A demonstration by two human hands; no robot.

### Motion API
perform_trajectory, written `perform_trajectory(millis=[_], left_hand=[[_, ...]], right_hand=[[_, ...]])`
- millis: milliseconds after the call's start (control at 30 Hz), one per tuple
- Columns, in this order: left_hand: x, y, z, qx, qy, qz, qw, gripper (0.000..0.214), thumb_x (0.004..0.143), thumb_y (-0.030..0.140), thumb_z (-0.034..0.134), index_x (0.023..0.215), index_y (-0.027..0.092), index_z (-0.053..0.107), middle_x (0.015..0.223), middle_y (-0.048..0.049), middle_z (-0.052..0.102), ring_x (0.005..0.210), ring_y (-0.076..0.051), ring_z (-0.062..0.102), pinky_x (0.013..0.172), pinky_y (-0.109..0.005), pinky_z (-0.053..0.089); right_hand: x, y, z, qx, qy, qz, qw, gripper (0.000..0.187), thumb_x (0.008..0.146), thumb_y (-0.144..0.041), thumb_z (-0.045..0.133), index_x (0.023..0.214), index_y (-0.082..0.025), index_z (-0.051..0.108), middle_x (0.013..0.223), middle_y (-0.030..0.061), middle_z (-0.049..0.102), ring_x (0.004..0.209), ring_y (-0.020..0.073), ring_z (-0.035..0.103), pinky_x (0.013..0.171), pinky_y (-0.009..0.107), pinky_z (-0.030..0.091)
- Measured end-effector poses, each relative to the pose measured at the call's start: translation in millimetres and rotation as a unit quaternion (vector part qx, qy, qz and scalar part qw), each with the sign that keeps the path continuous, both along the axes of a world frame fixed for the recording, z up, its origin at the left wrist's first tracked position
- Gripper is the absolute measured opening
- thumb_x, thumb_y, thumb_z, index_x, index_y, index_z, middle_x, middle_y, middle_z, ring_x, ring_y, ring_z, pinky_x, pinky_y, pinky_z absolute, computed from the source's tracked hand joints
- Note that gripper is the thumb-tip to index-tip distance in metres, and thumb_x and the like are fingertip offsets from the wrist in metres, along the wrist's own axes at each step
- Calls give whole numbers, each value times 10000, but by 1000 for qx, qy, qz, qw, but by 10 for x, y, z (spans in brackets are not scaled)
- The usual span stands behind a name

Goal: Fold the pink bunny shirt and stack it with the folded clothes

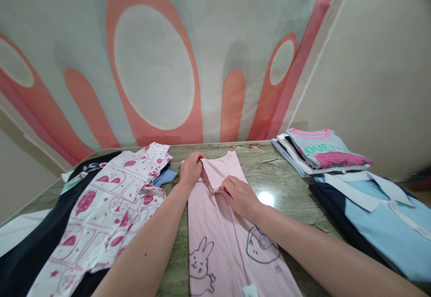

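Observation:
A pink garment [215, 229] with a line-drawn rabbit and other dark outlines lies lengthwise on the wood-patterned table [269, 171] in front of me. Its far end is partly turned back toward me as a flap. My left hand [191, 170] pinches the left edge of that flap, fingers closed on the cloth. At the flap's near edge, my right hand [239, 197] has its fingers curled on the fabric, thumb and fingertips together. A small white label shows near the bottom of the garment.
To the left lie a white garment with pink prints [111, 203], a black one [43, 238] and a bit of blue cloth [164, 178]. At right stand a folded stack topped by a grey-and-pink shirt [323, 146] and folded light-blue clothing [387, 220]. A patterned wall backs the table.

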State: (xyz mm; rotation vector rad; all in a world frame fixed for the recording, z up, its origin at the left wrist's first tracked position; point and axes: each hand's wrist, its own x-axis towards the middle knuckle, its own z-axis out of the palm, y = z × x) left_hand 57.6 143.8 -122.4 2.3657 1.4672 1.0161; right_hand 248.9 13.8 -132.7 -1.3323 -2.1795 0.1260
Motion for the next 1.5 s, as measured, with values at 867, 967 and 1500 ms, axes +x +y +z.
perform_trajectory(millis=[867,967,1500], left_hand=[[35,101,30,-250,-111,79,959,184,807,196,485,893,156,643,484,20,601,357,-124,529,407,-194,357],[51,91,13,-282,-130,72,948,153,822,200,465,834,158,611,488,10,605,331,-119,535,370,-178,343],[-12,86,-38,-192,-152,-1,970,412,684,95,537,1079,202,586,847,8,672,508,-86,584,508,-197,492]], right_hand=[[25,26,-34,40,17,96,994,205,801,-28,525,907,-183,606,904,60,594,907,211,501,839,345,435],[22,29,-35,38,20,106,993,236,800,-14,515,940,-177,614,916,62,606,912,211,506,855,351,438],[34,14,-11,28,16,136,990,281,876,-53,506,1082,-203,623,952,58,630,925,208,533,867,358,441]])
